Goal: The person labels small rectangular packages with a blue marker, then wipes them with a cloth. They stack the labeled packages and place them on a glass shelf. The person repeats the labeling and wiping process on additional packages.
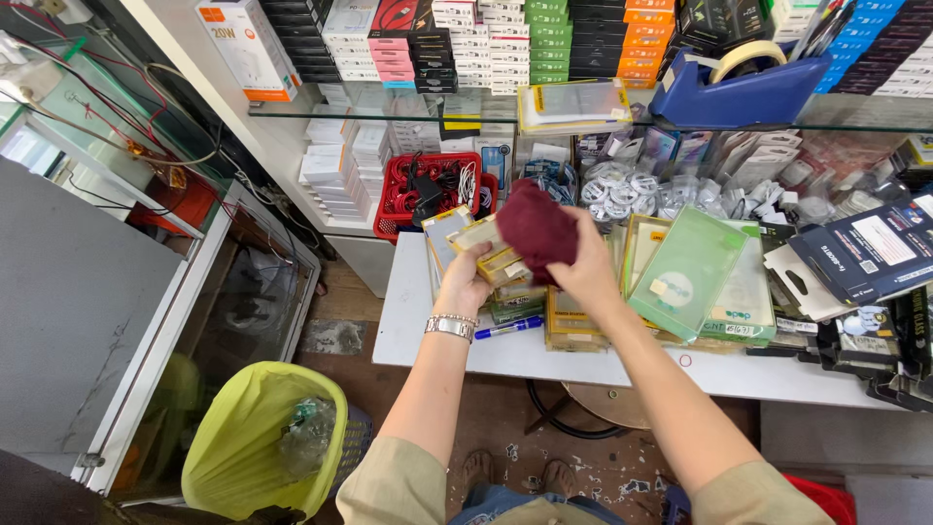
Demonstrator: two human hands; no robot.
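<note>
Your left hand (464, 280) has its fingers clamped around a small flat yellow-edged package (483, 240), held tilted above the white table (408, 321), a touch at eleven o'clock of the frame's middle. Your right hand (583, 267) bunches a maroon cloth (535, 228) in a closed grasp and presses it against the package's face at its three o'clock edge. There's a silver wristwatch (451, 327) on your left wrist. Directly beneath your hands sit stacks of similar yellow-framed packages (571, 326), and a blue pen (508, 329) lies on the table at five o'clock of the watch. At three o'clock of the cloth leans a green transparent package (686, 272). A red basket of cables (428, 190) stands at ten o'clock of the package. Down at seven o'clock, a bin with a yellow-green liner (255, 437) stands on the floor.
</note>
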